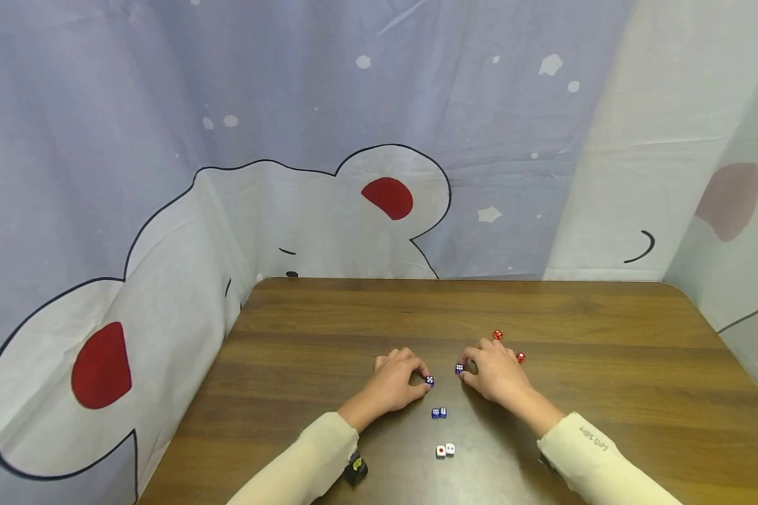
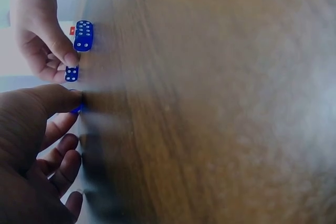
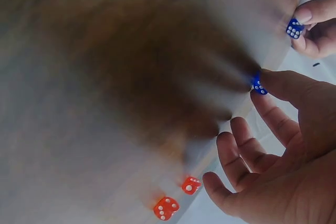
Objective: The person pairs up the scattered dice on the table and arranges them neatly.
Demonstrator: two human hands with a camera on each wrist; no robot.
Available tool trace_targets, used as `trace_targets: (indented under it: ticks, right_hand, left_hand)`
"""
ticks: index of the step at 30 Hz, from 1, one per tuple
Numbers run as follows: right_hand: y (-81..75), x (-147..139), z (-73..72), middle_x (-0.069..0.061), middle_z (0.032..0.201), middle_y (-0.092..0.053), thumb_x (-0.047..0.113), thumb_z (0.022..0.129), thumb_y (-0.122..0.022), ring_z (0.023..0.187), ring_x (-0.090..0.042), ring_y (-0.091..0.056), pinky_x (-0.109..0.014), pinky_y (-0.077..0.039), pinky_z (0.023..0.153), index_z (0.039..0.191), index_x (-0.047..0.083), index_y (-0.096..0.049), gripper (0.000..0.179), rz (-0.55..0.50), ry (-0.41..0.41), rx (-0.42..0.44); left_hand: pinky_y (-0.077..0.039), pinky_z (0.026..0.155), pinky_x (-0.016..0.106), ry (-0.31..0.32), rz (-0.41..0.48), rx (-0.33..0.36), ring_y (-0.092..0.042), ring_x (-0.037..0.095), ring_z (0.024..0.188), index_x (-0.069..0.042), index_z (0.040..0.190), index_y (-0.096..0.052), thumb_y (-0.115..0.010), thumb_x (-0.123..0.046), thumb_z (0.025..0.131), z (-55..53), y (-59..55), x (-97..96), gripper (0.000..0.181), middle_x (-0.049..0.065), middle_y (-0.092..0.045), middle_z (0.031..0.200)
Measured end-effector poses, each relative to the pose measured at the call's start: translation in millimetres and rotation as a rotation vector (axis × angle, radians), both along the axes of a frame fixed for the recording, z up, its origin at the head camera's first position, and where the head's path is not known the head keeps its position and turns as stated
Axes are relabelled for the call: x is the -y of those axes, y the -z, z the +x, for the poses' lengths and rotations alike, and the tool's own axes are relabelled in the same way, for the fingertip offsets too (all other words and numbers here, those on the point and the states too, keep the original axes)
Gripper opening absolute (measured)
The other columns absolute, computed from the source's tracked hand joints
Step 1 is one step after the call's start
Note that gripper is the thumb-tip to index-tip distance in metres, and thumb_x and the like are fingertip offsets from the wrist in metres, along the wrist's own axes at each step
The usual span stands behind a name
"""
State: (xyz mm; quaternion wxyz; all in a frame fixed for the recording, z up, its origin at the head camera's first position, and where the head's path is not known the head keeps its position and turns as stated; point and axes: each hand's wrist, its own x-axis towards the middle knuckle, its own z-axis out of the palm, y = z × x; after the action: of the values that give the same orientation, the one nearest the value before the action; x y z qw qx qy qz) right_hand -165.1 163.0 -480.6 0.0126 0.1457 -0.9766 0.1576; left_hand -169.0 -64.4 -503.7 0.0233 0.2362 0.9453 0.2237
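My left hand pinches a blue die between thumb and index finger at the tabletop. A short gap to the right, my right hand pinches another blue die the same way. Nearer the front, two more blue dice sit side by side. Two white dice stand in front of those, one with a red pip. Past the right hand lie two red dice, one red die beyond its fingers and another red die beside it. In the right wrist view the right hand's other fingers spread loosely.
The brown wooden table has rounded far corners. A patterned curtain hangs behind it and along both sides. A black strapped device is at the left wrist, by the sleeve.
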Motion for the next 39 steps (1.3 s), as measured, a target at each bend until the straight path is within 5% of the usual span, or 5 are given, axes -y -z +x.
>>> trace_targets:
  ticks: [39]
  right_hand:
    - [1.8,34,10.6,0.0,0.095,-0.06,0.027,0.081,-0.083,0.091,-0.023,-0.053,-0.046,-0.044,0.083,0.093,0.023,-0.071,0.017,0.002,-0.076,-0.028]
  left_hand:
    - [-0.03,0.085,0.035,-0.008,-0.003,0.031,-0.049,0.008,0.095,-0.028,0.094,-0.068,-0.076,-0.039,0.09,-1.4,1.1,0.4,0.014,-0.014,-0.056,0.099]
